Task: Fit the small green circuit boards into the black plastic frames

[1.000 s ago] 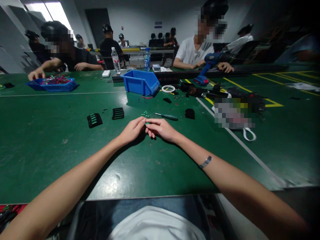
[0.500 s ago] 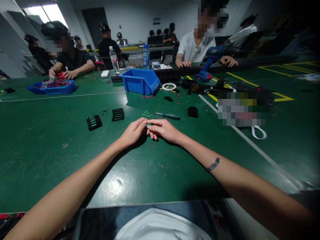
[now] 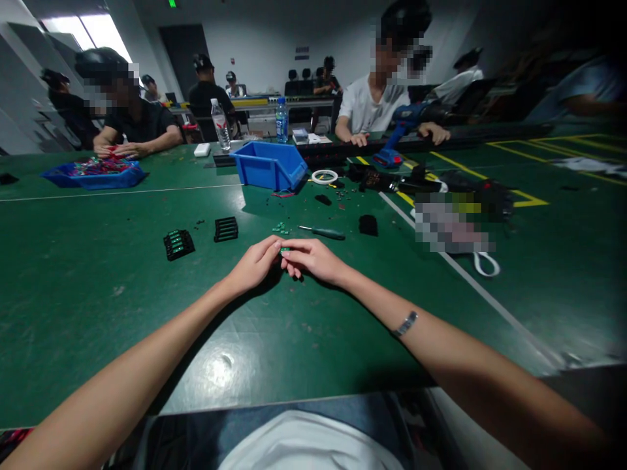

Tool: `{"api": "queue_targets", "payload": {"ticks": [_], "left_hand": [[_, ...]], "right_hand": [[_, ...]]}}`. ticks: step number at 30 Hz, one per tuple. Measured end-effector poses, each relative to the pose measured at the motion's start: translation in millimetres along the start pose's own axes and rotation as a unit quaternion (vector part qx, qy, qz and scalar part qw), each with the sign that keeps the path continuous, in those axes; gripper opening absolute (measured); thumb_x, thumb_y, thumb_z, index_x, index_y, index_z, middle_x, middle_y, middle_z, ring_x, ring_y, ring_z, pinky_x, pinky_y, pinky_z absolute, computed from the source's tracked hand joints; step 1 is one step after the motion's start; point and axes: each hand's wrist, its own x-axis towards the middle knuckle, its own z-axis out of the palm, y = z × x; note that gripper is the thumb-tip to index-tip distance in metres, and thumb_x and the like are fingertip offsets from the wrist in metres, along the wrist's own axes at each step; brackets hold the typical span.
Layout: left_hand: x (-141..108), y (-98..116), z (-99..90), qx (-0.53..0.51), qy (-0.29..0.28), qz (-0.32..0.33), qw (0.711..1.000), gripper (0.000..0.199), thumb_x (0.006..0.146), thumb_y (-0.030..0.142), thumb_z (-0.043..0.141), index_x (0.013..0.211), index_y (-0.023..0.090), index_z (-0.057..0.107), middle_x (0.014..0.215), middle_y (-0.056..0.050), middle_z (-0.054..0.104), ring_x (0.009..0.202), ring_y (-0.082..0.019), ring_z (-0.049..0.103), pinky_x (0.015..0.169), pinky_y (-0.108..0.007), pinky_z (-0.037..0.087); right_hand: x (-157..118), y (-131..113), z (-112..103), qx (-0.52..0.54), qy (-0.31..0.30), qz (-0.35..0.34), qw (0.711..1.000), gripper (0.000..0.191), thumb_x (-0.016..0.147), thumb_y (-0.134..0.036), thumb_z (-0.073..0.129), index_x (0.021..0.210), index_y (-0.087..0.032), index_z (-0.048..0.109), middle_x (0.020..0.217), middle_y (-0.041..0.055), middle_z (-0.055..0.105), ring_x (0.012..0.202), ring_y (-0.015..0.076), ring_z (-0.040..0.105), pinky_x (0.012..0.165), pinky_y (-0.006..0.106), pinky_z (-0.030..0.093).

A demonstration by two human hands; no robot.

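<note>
My left hand (image 3: 258, 262) and my right hand (image 3: 313, 258) meet over the green table, fingertips together. Between them shows a small green piece (image 3: 285, 250), mostly covered by the fingers; it resembles the loose green pieces (image 3: 281, 228) lying just beyond. Both hands are closed on it. A screwdriver (image 3: 323, 233) with a dark green handle lies past my right hand. Left of my hands are a black slotted frame (image 3: 226, 229) and a second black frame (image 3: 179, 244) with green pieces in its slots.
A blue bin (image 3: 269, 166), a white ring (image 3: 324, 177) and scattered small parts lie farther back. A cordless drill (image 3: 398, 134) stands near a co-worker in white. At left, another person handles things over a blue tray (image 3: 93, 177). Two bottles (image 3: 220, 125) stand behind the bin.
The whole view has shifted slightly, so things sit a little farther left and lower. My hands keep nearly the same pinch around the green piece.
</note>
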Motion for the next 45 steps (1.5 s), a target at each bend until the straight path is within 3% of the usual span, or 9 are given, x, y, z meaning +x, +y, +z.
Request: {"api": "queue_targets", "payload": {"ticks": [18, 30, 41, 45], "left_hand": [[-3.8, 1.4, 1.6, 0.054, 0.03, 0.01, 0.998, 0.04, 0.107, 0.046, 0.036, 0.103, 0.015, 0.062, 0.08, -0.003, 0.063, 0.072, -0.015, 0.055, 0.068, -0.025, 0.043], [-6.5, 5.2, 2.7, 0.064, 0.034, 0.011, 0.997, 0.039, 0.107, 0.044, 0.035, 0.11, 0.016, 0.062, 0.079, -0.002, 0.063, 0.072, -0.016, 0.057, 0.07, -0.025, 0.043], [-7.4, 6.0, 2.5, 0.065, 0.046, 0.009, 0.997, 0.04, 0.106, 0.046, 0.039, 0.114, 0.015, 0.064, 0.088, -0.005, 0.067, 0.078, -0.017, 0.06, 0.072, -0.026, 0.045], [-7.5, 5.9, 2.7, 0.07, 0.044, 0.012, 0.997, 0.038, 0.106, 0.045, 0.039, 0.112, 0.015, 0.063, 0.088, -0.005, 0.068, 0.077, -0.017, 0.06, 0.073, -0.026, 0.046]], "right_hand": [[-1.3, -3.5, 1.9, -0.029, 0.001, -0.017, 0.999, 0.031, 0.09, -0.039, 0.067, 0.102, -0.011, 0.072, 0.075, 0.0025, 0.067, 0.055, 0.0091, 0.06, 0.049, 0.021, 0.049], [-5.0, -3.5, 6.0, -0.039, 0.009, -0.02, 0.999, 0.039, 0.091, -0.041, 0.066, 0.117, -0.012, 0.068, 0.077, 0.0026, 0.066, 0.055, 0.0097, 0.061, 0.047, 0.021, 0.049], [-7.8, -5.7, 6.2, -0.071, 0.013, -0.026, 0.997, 0.036, 0.094, -0.038, 0.064, 0.121, -0.015, 0.069, 0.06, -0.0044, 0.055, 0.049, 0.0097, 0.053, 0.045, 0.02, 0.044], [-8.1, -4.6, 6.0, -0.063, 0.008, -0.026, 0.998, 0.039, 0.093, -0.04, 0.064, 0.123, -0.014, 0.068, 0.068, -0.0017, 0.059, 0.054, 0.0099, 0.056, 0.046, 0.021, 0.046]]}}
